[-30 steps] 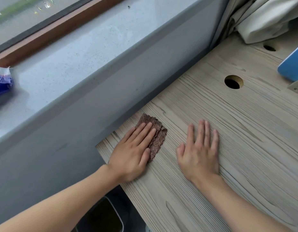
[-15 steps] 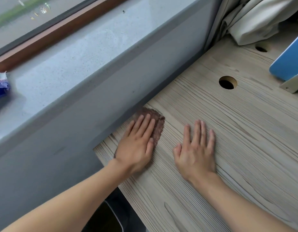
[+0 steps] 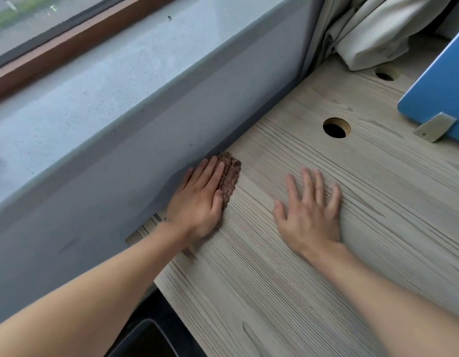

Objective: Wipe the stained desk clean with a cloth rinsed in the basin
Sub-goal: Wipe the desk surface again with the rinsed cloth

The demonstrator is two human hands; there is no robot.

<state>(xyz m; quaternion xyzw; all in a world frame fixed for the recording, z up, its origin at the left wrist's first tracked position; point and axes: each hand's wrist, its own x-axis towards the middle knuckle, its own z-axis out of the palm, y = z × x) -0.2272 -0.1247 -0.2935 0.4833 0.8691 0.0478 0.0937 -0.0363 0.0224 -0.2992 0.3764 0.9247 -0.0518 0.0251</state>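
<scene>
Presses cloth [image 3: 229,176] flat under left hand [image 3: 197,202], tight against sill wall [image 3: 120,181]; rests right hand [image 3: 310,215] flat, empty, on bench [image 3: 326,279]. Risks bunching cloth against that wall.

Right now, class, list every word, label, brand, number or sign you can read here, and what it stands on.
None can be read. The pale wood-grain desk, the brown textured cloth, the blue flat panel, its grey metal bracket and the grey stone windowsill show no text.

Two bare forearms [image 3: 107,292], uncovered to the frame edge, with left hand [image 3: 197,202] and right hand [image 3: 310,217].
</scene>
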